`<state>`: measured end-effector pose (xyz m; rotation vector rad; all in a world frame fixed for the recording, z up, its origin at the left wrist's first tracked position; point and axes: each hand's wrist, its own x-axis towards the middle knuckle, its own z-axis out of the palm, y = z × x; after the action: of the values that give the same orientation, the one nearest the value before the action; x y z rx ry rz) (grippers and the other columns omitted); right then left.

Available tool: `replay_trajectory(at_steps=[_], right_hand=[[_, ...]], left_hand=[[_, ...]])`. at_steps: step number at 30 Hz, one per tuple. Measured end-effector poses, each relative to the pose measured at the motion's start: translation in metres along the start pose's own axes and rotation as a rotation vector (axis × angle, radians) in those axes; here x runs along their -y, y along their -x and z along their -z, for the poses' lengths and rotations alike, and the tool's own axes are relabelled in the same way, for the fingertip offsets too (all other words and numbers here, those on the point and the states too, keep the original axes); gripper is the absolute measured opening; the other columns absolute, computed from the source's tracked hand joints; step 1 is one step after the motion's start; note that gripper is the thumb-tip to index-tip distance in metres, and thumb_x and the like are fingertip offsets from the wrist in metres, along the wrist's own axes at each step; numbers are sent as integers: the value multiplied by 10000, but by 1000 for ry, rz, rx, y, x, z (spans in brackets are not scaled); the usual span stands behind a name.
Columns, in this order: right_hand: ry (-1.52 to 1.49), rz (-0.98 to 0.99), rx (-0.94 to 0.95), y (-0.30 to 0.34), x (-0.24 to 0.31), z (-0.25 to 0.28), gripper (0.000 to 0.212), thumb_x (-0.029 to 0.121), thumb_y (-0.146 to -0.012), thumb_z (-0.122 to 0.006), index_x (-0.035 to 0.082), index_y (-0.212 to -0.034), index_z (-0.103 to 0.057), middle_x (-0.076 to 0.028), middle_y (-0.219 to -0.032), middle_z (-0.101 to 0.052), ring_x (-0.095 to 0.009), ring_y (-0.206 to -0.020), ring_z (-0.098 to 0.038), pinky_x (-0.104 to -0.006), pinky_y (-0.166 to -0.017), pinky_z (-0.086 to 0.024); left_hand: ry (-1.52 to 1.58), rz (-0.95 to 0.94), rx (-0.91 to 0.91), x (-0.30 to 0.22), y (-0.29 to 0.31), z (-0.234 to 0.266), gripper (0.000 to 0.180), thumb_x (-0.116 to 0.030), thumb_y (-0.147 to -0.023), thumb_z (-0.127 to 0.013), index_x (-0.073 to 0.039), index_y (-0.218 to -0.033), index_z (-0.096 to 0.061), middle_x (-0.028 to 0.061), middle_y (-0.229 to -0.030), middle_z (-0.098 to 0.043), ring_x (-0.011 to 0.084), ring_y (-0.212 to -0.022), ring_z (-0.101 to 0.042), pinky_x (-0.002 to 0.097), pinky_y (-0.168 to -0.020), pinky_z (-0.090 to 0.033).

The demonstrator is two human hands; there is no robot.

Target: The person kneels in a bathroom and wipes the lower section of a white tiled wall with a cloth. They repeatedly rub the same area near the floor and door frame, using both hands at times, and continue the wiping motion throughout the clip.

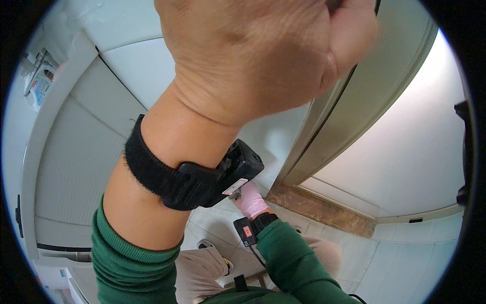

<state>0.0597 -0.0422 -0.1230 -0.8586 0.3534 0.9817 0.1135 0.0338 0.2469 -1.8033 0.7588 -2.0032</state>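
My left hand (pixel 253 55) is bare and raised very close in the upper middle. Its fingers run out past the top edge, so their pose is hidden. A black strap with a small black box (pixel 217 177) is fastened round that wrist, below it a pushed-up green sleeve. Lower and farther off, my right hand (pixel 251 201) wears a pink glove. Its fingers look closed at a small metallic bit, partly covered by the box on my left wrist. A second black device (pixel 246 231) is strapped to my right wrist.
A tall metal-framed door (pixel 354 111) stands at the right above a brown stone threshold (pixel 324 210). Pale ribbed panelling (pixel 86 147) is on the left, with a bottle (pixel 40 90) beyond it. My shoe (pixel 217 256) rests on grey floor tiles.
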Motion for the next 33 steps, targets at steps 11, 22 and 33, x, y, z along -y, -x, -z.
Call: replay_trajectory(at_steps=[11,22,33], right_hand=[[-330,-124,-135,10,10,75,264,208,-1017,-437,64,-1176,-591,-97,-1127,-672,-264,-1017,-657,-419,-897,-541],[-320,-67,27,15,17,37,217,189,-1002,-484,81,-1128,-623,-85,-1071,-691,-225,-969,-672,-404,-876,-550],[-345,242,-217,25,23,147,272,107,-944,-463,-11,-1153,-592,-155,-1097,-660,-306,-1017,-657,-444,-892,-542]], left_hand=[[-5,-5,-9,5,-2,-1,675,-186,-834,-592,-5,-1456,-400,220,-1540,-316,372,-1451,-246,456,-1178,-194],[-10,7,-8,5,-4,4,668,-190,-842,-598,-16,-1457,-405,214,-1540,-318,371,-1451,-249,453,-1177,-198],[14,83,-12,14,-23,2,661,-194,-849,-604,-26,-1458,-409,208,-1541,-320,369,-1450,-252,450,-1176,-202]])
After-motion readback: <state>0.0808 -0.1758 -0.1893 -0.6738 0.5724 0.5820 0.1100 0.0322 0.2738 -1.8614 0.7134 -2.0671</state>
